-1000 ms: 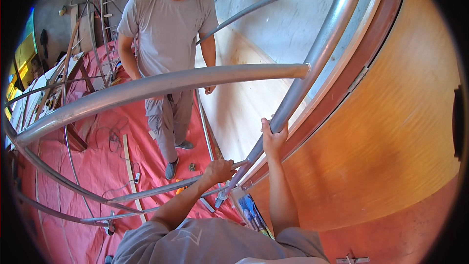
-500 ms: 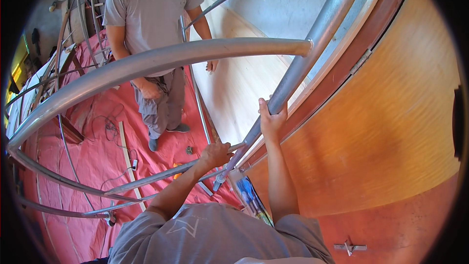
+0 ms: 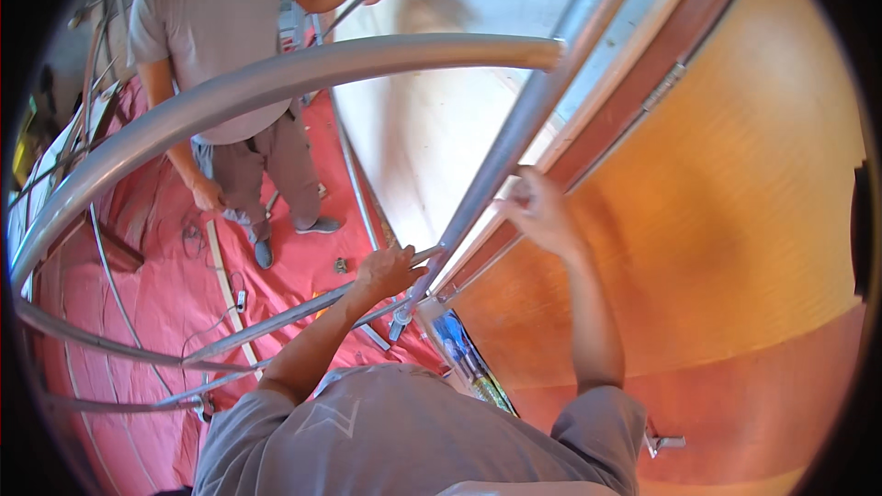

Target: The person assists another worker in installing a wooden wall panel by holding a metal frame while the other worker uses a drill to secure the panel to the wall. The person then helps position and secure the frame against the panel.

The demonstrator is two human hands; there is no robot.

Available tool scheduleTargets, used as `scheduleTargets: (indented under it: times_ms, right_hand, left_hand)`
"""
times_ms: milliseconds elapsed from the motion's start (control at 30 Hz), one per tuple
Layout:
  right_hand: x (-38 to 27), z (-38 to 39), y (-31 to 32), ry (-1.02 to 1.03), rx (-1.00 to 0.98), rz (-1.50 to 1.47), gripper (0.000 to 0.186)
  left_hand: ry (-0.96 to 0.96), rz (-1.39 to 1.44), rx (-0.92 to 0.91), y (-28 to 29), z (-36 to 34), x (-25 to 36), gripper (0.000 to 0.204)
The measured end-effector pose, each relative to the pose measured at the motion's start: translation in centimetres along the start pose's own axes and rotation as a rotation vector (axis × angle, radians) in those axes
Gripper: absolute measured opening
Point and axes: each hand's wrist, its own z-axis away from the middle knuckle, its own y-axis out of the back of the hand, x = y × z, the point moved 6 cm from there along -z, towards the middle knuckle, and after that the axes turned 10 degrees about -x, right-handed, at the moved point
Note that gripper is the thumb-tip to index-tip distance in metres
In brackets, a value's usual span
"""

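Note:
A large frame of grey metal tube stands before me, with a long slanting post [image 3: 508,138] and a curved rail [image 3: 276,71] joined to it. My left hand [image 3: 386,274] is wrapped round a thinner lower tube [image 3: 292,314], close to where it meets the post. Off the post, just to its right, my right hand [image 3: 544,211] is raised beside the reddish-brown door frame [image 3: 588,154]. Its fingers are bent, parted and slightly blurred, and I see nothing in them. The post's lower end [image 3: 399,323] reaches down near the red floor sheet.
A co-worker [image 3: 230,46] in a grey shirt stands beyond the curved rail, one hand raised near another tube. A glossy orange-brown door [image 3: 707,211] fills the right side. A wooden strip [image 3: 223,280] and cables lie on the red sheet [image 3: 138,331]. A colourful printed panel [image 3: 469,358] lies below the post.
My right hand has let go of the post and moved right. The post appears further left and lower. My left hand keeps its hold. The co-worker appears further left and has raised one arm.

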Motion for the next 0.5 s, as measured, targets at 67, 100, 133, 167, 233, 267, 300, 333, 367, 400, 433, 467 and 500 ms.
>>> scheduleTargets:
  times_ms: [67,100,133,167,233,267,300,333,367,400,433,467,500]
  right_hand:
    - [-3.0,0.9,1.3,-0.064,-0.073,0.068,0.020]
    - [-4.3,1.0,0.8,-0.052,-0.138,0.094,0.016]
    - [-5.1,1.1,0.2,-0.039,-0.203,0.121,0.014]
    - [-5.8,1.1,0.5,-0.018,-0.150,0.083,0.015]
    - [-6.7,0.9,0.9,0.022,-0.044,0.005,0.017]
    - [-6.8,0.8,0.8,0.014,-0.064,0.028,0.015]
    - [-6.9,0.9,0.5,0.014,-0.062,0.030,0.015]
    - [-6.9,1.0,0.0,0.013,-0.060,0.032,0.014]
    - [-7.0,0.7,-0.6,0.027,-0.061,0.031,0.014]
    - [-6.1,0.7,0.2,0.067,-0.017,-0.035,0.013]
    - [-5.2,0.4,1.5,0.098,0.086,-0.111,0.017]
    - [-4.6,0.0,2.7,0.121,0.196,-0.190,0.023]
    - [-4.0,-0.2,3.7,0.143,0.307,-0.270,0.030]
  left_hand:
    - [-0.010,0.007,0.007,-1.2,-0.6,-1.0,0.041]
    - [0.000,0.005,-0.001,-1.5,-0.6,-1.5,0.041]
    - [0.010,0.003,-0.010,-1.8,-0.7,-2.0,0.040]
    - [0.005,-0.003,-0.010,-1.6,-0.8,-2.0,0.040]
    - [0.000,0.006,-0.017,-1.5,-0.4,-1.9,0.039]
    - [0.001,0.018,-0.018,-1.2,-0.4,-1.7,0.039]
    - [0.003,0.030,-0.020,-1.1,-0.3,-1.5,0.040]
    - [-0.001,0.024,0.005,-1.5,-0.3,-1.5,0.038]
    - [0.009,0.007,0.029,-1.6,0.1,-1.9,0.037]
    - [0.000,-0.007,0.048,-1.7,0.0,-1.7,0.037]
    - [-0.009,-0.022,0.066,-1.8,0.0,-1.6,0.036]
    - [-0.017,-0.023,0.072,-1.6,-0.1,-1.4,0.034]
    - [-0.016,-0.015,0.069,-1.5,0.0,-1.3,0.034]
